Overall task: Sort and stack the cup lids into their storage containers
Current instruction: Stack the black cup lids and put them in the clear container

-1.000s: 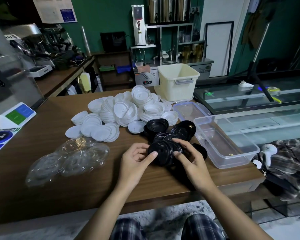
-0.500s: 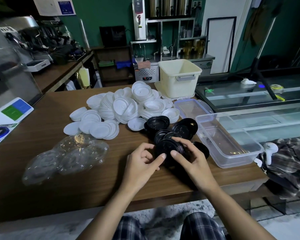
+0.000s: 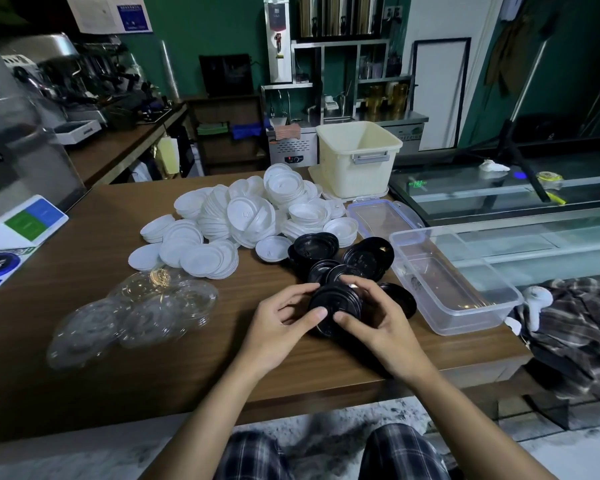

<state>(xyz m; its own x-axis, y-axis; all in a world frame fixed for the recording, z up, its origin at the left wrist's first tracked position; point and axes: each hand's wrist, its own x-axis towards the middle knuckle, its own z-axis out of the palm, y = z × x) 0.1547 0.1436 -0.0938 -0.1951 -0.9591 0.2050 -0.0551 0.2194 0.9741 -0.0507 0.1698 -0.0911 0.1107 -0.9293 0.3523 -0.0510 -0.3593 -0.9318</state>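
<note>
i see the left hand (image 3: 278, 320) and the right hand (image 3: 378, 317) both curled around a small stack of black lids (image 3: 335, 301), thumbs pinching its near edge. it sits over the wooden table (image 3: 84, 341), just left of the clear container (image 3: 465, 306).

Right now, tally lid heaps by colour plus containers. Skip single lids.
White lid heap: 1
Black lid heap: 1
Clear lid heap: 1
Black stack, gripped by left hand and right hand: 1
Cream bin: 1
Clear tub: 1
Tub cover: 1
Total: 7
</note>
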